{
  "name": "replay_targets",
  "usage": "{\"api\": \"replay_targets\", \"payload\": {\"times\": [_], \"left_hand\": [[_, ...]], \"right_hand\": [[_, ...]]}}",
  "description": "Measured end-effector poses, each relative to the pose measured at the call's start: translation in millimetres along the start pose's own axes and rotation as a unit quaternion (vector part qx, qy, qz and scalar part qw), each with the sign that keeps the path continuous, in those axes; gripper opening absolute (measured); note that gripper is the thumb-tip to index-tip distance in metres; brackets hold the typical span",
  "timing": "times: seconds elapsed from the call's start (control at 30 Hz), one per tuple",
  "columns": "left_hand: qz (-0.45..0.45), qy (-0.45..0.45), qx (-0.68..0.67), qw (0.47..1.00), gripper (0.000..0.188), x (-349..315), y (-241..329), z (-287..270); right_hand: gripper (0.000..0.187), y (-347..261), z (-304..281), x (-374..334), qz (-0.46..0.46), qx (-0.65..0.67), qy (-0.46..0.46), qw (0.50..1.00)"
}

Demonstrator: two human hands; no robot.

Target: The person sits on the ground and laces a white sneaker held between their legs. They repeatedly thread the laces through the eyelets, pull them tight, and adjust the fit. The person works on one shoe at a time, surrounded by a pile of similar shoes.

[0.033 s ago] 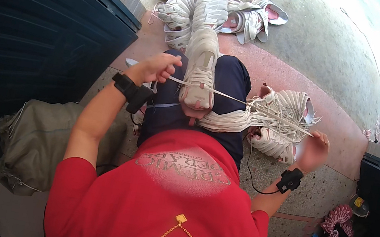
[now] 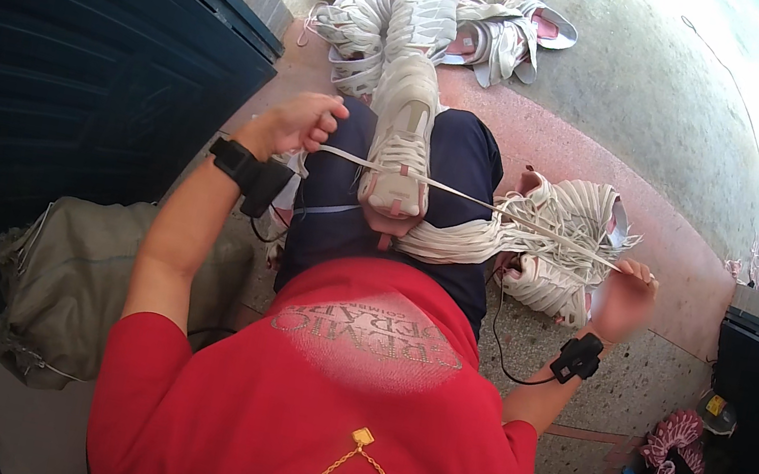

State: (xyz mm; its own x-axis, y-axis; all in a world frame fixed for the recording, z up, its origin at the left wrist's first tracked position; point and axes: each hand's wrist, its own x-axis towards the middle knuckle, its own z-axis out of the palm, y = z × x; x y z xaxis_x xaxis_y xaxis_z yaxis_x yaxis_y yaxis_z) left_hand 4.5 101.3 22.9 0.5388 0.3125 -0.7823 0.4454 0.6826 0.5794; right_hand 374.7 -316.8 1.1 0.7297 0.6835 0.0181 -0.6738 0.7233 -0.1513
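A white and pink shoe upper (image 2: 400,165) lies between my thighs, at the end of a long row of nested uppers (image 2: 420,26). A flat white shoelace (image 2: 463,194) passes across its eyelets and stretches out to both sides. My left hand (image 2: 303,122) is closed at the lace's left end, above my left knee. Out to the right, my right hand (image 2: 627,299) pinches the other end, holding it taut. A bundle of loose white laces (image 2: 450,241) lies across my right thigh.
More white uppers (image 2: 573,236) are stacked beside my right leg. Others lie in a heap (image 2: 505,41) on the floor ahead. A dark blue metal door (image 2: 107,57) stands at left, above a grey-green sack (image 2: 118,282). Pink items (image 2: 673,441) lie at the lower right.
My left hand has moved a little to the left, drawing back from the upper, with the lace still stretched. My right hand is almost where it was.
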Motion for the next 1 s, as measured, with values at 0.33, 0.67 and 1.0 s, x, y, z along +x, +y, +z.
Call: {"api": "replay_targets", "payload": {"times": [0.33, 0.67, 1.0], "left_hand": [[0.379, 0.262, -0.051, 0.886, 0.033, -148.8, 93.5, -159.0], [0.131, 0.074, 0.308, 0.939, 0.019, -32.2, -41.5, 40.0], [0.416, 0.208, 0.553, 0.691, 0.015, 0.2, -87.6, 51.5]], "right_hand": [[0.041, 28.4, -16.3, 14.7, 0.020, -0.529, 0.189, 0.827], [0.015, 240.0, 9.0, -10.8, 0.184, -0.785, -0.260, 0.531], [0.013, 267.9, -5.2, -0.2, -0.056, -0.897, -0.270, 0.345]]}}
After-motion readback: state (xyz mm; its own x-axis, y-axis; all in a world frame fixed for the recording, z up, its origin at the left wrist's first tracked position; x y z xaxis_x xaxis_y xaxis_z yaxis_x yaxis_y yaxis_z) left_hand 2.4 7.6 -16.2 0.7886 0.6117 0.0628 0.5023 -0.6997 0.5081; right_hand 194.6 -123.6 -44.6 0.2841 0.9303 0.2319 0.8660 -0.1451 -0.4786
